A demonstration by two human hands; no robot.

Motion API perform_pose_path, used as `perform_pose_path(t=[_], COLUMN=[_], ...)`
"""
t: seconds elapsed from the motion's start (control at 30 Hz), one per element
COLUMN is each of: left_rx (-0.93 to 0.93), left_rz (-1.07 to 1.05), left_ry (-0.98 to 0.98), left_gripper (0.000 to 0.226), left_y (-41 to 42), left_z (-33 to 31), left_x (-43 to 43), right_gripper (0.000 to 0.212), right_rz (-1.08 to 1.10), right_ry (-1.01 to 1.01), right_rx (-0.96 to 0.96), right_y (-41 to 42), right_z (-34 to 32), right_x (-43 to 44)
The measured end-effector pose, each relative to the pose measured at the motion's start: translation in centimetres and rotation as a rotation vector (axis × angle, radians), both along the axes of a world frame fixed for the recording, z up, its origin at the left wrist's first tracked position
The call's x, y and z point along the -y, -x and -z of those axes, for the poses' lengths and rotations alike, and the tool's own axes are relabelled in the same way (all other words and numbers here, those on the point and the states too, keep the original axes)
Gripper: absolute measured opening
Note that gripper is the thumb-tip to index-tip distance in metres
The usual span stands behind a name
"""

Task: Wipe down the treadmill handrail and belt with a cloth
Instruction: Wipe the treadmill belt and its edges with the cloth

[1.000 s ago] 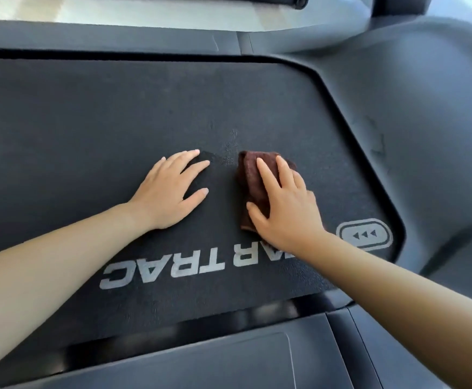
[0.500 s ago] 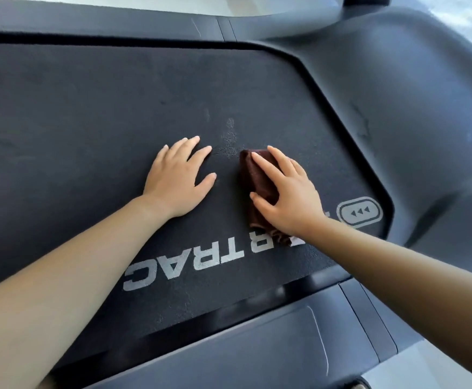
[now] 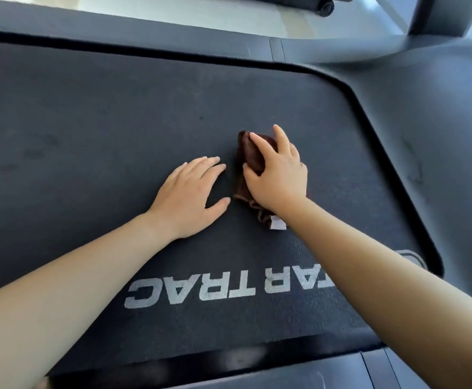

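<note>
The dark treadmill belt fills the head view, with white "STAR TRAC" lettering near its front end. A folded brown cloth with a small white tag lies on the belt's middle. My right hand presses on the cloth, fingers curled over its top. My left hand rests flat on the belt just left of the cloth, fingers spread, holding nothing. No handrail is in view.
A grey side rail runs along the belt's far edge. The curved grey motor cover rises at the right. A grey end cap sits at the near edge. A dark upright post stands at the top right.
Both hands and the cloth have moved farther along the belt, away from the lettering. My right fingers have curled tighter over the cloth, and its white tag now shows.
</note>
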State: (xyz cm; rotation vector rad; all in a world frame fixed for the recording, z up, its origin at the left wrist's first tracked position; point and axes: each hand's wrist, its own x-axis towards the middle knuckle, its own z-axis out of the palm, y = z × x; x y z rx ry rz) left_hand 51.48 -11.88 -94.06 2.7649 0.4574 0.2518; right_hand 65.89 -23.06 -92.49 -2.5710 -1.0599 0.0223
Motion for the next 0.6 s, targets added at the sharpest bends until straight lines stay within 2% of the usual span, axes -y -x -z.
perform_pose_path(t=[0.17, 0.3, 0.47, 0.6], left_rx=[0.041, -0.037, -0.057, -0.049], left_rz=[-0.141, -0.107, -0.268, -0.363], left_ry=[0.038, -0.041, 0.012, -0.089], left_gripper=[0.051, 0.057, 0.055, 0.054], left_y=[-0.3, -3.7, -9.9, -11.4], left_z=[0.2, 0.3, 0.5, 1.4], left_x=[-2.0, -3.5, -6.6, -7.4], right_gripper=[0.073, 0.064, 0.06, 0.061], right_rz=[-0.26, -0.165, 0.011, -0.001], right_ry=[-0.076, -0.141, -0.145, -0.149], right_rx=[-0.049, 0.036, 0.028, 0.003], right_y=[-0.9, -1.9, -7.1, -9.8], right_z=[0.3, 1.3, 1.6, 1.5], right_x=[4.3, 2.3, -3.4, -6.1])
